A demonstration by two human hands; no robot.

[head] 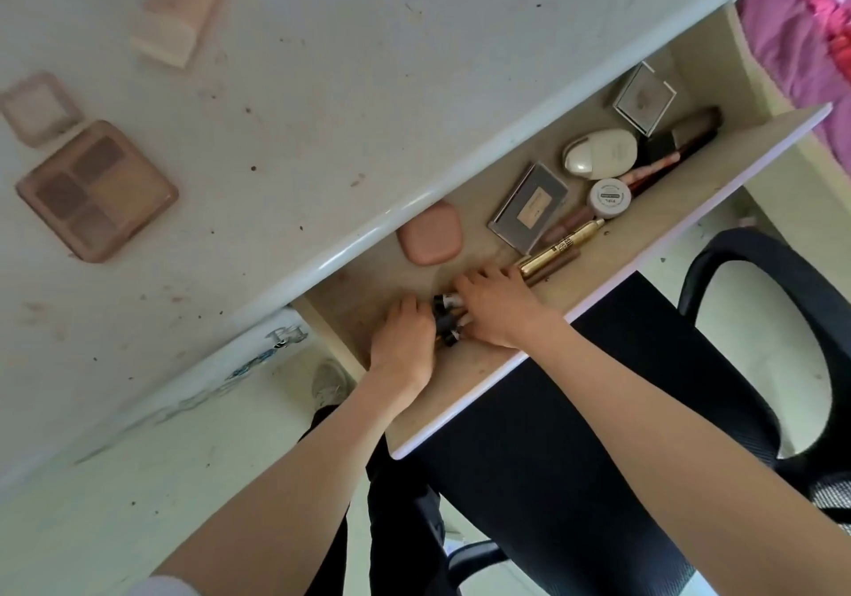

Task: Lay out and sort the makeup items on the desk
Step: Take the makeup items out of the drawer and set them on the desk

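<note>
Both my hands reach into the open drawer (667, 208) under the white desk (350, 103). My left hand (403, 342) and my right hand (495, 307) close from either side on a bundle of small black-capped makeup tubes (445, 319). Further along the drawer lie a pink rounded compact (429, 232), a grey flat palette (529, 208), a gold tube (559, 248), a small white jar (610, 198), a cream oval case (598, 153), a brush (672, 155) and a clear box (644, 98). On the desk lie a brown eyeshadow palette (96, 190), a pale pink compact (39, 107) and a pink tube (184, 6).
A black office chair (737, 365) stands below and right of the drawer. Pink and purple bedding (801, 29) fills the top right corner. My dark trouser leg and a shoe (329, 383) show under the desk. The desk top is speckled with dirt.
</note>
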